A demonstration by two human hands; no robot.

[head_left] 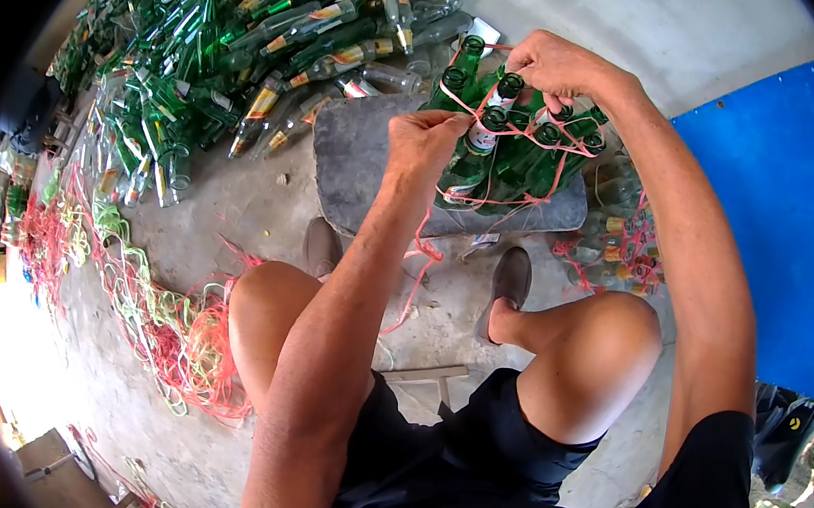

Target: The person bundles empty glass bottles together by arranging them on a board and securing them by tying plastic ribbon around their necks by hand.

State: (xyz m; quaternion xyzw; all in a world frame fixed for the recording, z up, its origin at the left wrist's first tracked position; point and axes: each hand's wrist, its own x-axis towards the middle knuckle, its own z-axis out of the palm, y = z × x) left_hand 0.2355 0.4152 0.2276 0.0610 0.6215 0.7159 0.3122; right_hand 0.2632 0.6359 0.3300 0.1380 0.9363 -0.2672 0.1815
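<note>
A cluster of upright green glass bottles (533, 171) stands on a dark grey slab (358, 156) in front of me. Pink plastic twine (562, 148) runs around and between their necks, and another loop circles the bottles lower down. My left hand (426, 138) is closed in a pinch on the twine at the near left side of the cluster. Above the bottles' far side, my right hand (554, 67) is bent over the necks, its fingers closed on a strand. A loose twine end (419, 255) hangs over the slab's near edge to the floor.
A large heap of loose bottles (291, 37) fills the floor at the upper left. Tangled pink and green twine (188, 341) lies left of my legs. More twine-bound bottles (619, 235) sit right of the slab, near a blue panel (775, 201).
</note>
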